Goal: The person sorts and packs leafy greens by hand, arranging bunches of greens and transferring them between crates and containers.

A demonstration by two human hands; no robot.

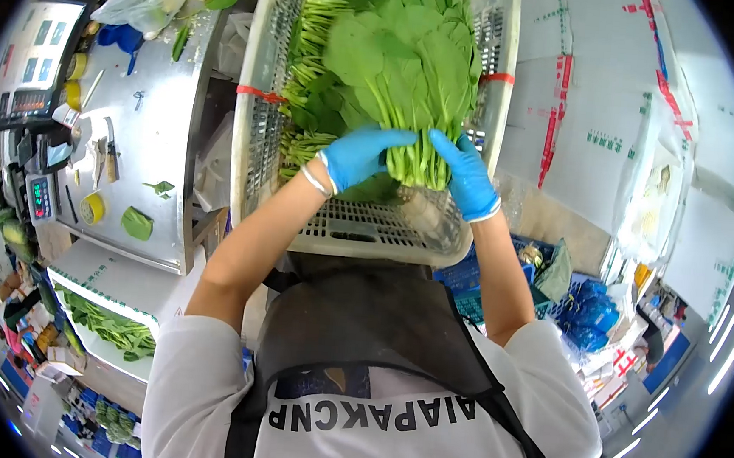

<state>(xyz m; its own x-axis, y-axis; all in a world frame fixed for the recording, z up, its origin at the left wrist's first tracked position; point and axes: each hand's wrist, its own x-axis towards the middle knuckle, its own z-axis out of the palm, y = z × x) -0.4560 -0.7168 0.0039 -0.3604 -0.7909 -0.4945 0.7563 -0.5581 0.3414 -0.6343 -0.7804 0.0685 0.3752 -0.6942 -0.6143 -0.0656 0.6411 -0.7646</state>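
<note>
A bunch of leafy greens with broad leaves and pale green stems is held over the white plastic crate. My left hand, in a blue glove, is closed around the left side of the stems. On the other side my right hand, gloved the same way, grips the stems with its thumb in front. The stem ends point towards me and the leaves away. More greens lie stacked along the crate's left side, partly covered by the bunch. Fingers behind the stems are hidden.
To the left stands a metal table with a knife, tape rolls and a scale. Below it, an open box holds greens. White foam boxes stand at right, near a blue basket.
</note>
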